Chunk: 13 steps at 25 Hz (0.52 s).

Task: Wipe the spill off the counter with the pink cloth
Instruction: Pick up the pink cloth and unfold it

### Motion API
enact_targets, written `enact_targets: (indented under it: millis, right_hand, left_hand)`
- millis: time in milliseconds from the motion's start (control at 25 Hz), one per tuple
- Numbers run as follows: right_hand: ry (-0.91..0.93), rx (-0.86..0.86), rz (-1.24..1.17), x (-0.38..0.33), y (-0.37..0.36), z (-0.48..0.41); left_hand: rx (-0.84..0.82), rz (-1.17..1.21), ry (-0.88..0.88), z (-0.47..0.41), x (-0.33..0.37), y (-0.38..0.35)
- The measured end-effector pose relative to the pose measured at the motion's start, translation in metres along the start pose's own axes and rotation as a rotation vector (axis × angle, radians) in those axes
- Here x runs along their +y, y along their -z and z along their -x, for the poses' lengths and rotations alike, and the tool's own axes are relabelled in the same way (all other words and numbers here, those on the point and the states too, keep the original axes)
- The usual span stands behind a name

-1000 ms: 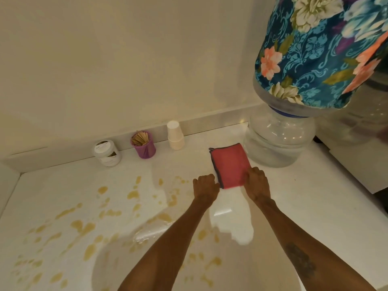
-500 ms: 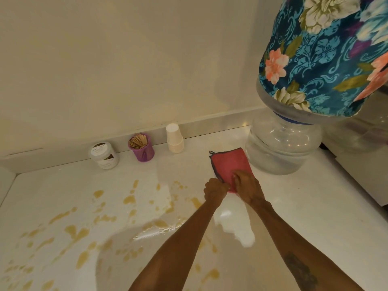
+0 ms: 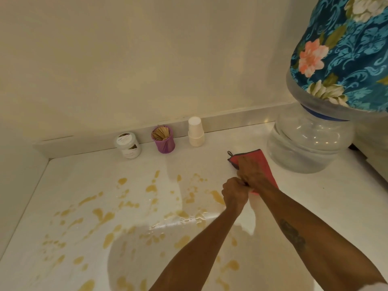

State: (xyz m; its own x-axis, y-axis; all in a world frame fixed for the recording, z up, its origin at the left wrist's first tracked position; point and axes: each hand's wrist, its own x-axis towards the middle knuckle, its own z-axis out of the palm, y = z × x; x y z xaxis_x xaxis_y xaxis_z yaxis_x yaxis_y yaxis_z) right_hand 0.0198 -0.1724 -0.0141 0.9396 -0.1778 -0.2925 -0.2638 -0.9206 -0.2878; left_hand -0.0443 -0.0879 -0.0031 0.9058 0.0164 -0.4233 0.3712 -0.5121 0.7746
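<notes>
Over the last second my hands had closed in on the folded pink cloth with its dark edging [image 3: 263, 164]: where they had been gripping its near edge a little apart, my right hand [image 3: 253, 173] now lay flat across the top of it, palm down and fingers spread, while my left hand [image 3: 234, 193] was curled into a tight pinch on the near left corner, the two hands touching each other. I read that as gathering the cloth up, or refolding it, before the first real pass, since none of the wiping had begun. The yellowish-brown liquid spill [image 3: 151, 189] lay in scattered blotches over the glossy white counter [image 3: 336, 196], spreading away to my left and toward me, apart from the cloth, which sat dry on clean surface just beside the clear plastic water jug with its blue floral fabric cover [image 3: 310, 143]. So the cloth was under my right palm and in my left fingertips, both hands holding it, and it would have to travel leftward into the wet patch, the nearest blotch lying just beside my left knuckles
</notes>
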Motion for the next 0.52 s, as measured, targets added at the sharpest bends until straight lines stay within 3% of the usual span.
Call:
enact_targets:
  millis: [160,240,520]
  right_hand:
    - [0.058,0.121,-0.073,-0.007,0.010,0.011]
    - [-0.019,0.179,-0.008,-0.008,0.019,0.010]
    - [-0.133,0.220,-0.201,-0.009,0.038,0.018]
  left_hand:
    - [0.020,0.076,0.037,0.008,-0.012,0.009]
    - [0.019,0.077,0.031,0.010,-0.013,0.012]
    - [-0.002,0.046,-0.068,0.028,-0.003,0.026]
